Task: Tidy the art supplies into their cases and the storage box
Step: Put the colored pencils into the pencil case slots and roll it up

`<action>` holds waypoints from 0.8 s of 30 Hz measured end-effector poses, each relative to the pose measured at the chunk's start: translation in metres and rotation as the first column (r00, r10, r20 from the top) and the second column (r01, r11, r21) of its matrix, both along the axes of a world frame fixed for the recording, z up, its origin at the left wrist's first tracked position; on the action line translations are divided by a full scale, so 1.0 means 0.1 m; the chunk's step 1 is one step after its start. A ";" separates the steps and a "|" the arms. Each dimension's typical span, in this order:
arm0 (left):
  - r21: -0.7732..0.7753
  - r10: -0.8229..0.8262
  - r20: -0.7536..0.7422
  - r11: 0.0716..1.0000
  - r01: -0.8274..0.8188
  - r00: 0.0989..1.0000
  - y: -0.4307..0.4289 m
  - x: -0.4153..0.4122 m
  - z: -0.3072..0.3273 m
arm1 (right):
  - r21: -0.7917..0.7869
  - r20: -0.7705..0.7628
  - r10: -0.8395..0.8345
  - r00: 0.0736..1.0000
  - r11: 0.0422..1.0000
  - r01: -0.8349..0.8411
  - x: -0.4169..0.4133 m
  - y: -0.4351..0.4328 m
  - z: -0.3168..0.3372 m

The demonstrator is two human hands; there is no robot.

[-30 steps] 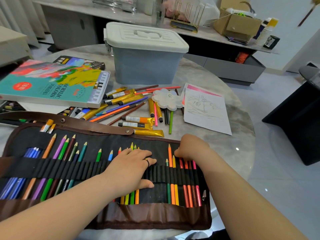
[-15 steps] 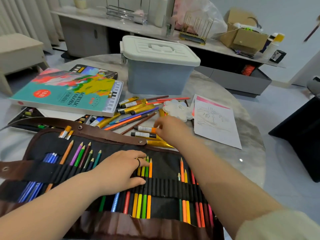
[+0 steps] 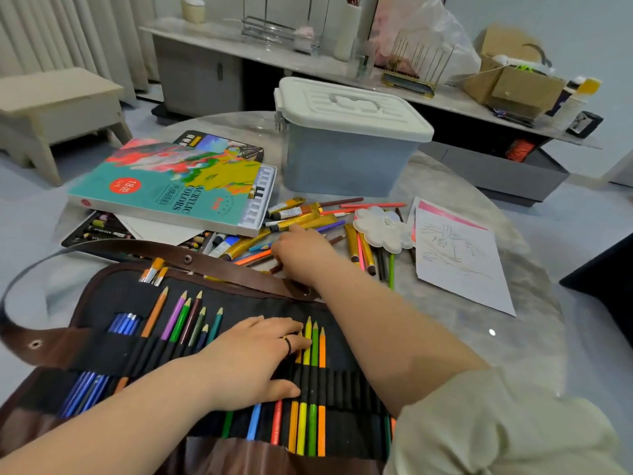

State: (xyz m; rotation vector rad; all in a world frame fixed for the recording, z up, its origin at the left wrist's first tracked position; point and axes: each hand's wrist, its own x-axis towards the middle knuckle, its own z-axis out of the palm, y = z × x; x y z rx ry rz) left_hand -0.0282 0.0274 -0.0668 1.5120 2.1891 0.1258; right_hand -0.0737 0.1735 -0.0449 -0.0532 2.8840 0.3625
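We find the left hand (image 3: 253, 361) laid flat on the open pencil roll (image 3: 102, 351), fingers (image 3: 274, 325) straight and spread over the elastic loops. It grasps nothing. In our judgement it pins the cloth so that the roll does not slide and marks the next free loops beside the yellow, green and orange pencils already seated.

The right hand (image 3: 301, 253) reaches past the brown strap (image 3: 212, 255) into the loose pencils (image 3: 253, 258) on the bench (image 3: 496, 337). Its knuckles are bent down over a dark pencil (image 3: 275, 269) whose end shows beneath. We cannot tell whether it has hold of it or only touches it.

Paint tubes (image 3: 301, 221) lie mixed with the pencils, just beside the acrylic paint box (image 3: 171, 186). A flower-shaped palette (image 3: 380, 228) and a drawing sheet (image 3: 459, 262) lie to the right.

The storage box (image 3: 342, 159) stands behind the pile with its lid (image 3: 352, 108) on. We judge the task to be at an early stage: many loops are vacant and nothing on the bench has yet gone to the box.
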 end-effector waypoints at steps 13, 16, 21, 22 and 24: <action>0.010 -0.014 -0.132 1.000 0.015 0.991 0.11 0.17 0.06 | -0.622 -0.527 -0.502 0.686 0.777 0.091 0.80 0.36 0.75; 0.031 -0.062 -0.133 0.997 0.067 0.989 0.18 0.28 0.08 | -0.746 -0.487 -0.683 0.545 0.649 0.146 1.24 0.66 0.62; 0.032 -0.083 -0.137 0.996 0.088 0.987 0.25 0.37 0.04 | -0.950 -0.280 -0.932 0.231 0.303 0.071 1.73 0.82 0.31; 0.034 -0.083 -0.136 0.996 0.088 0.987 0.27 0.37 0.03 | -0.966 -0.250 -0.952 0.176 0.258 0.024 1.79 0.81 0.29; 0.036 -0.078 -0.131 0.996 0.083 0.988 0.29 0.38 0.03 | -0.976 -0.215 -0.971 0.101 0.212 -0.042 1.83 0.82 0.24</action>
